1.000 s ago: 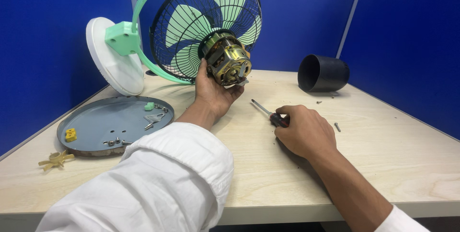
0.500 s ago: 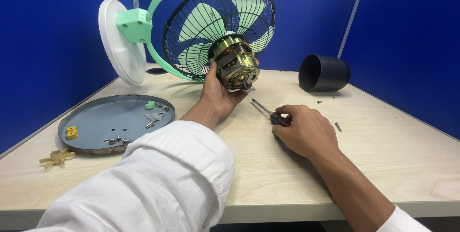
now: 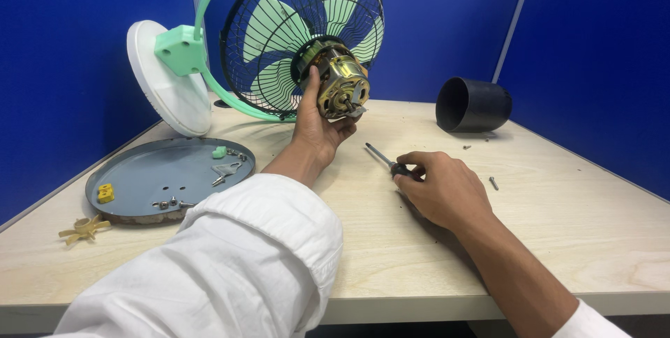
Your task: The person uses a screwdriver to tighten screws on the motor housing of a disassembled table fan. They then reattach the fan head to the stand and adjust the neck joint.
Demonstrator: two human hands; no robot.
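Note:
A green desk fan [image 3: 300, 38] with a black wire grille lies tipped on the table, its bare brass-coloured motor [image 3: 340, 85] facing me. My left hand [image 3: 317, 125] cups the motor from below and holds it. My right hand [image 3: 441, 188] rests on the table to the right, closed around the dark handle of a screwdriver [image 3: 382, 158] whose shaft points toward the fan. The fan's white round base [image 3: 164, 79] stands on edge at the left.
A grey round base plate [image 3: 150, 177] lies at the left with small screws, a green piece and a yellow piece on it. A black motor cover [image 3: 472, 105] lies at the back right. Loose screws [image 3: 493, 183] are scattered nearby. A yellowish plastic part [image 3: 84, 228] sits near the left edge.
The view has shifted, so the fan and motor sit higher in the frame. My left hand stays on the motor and my right hand stays on the screwdriver.

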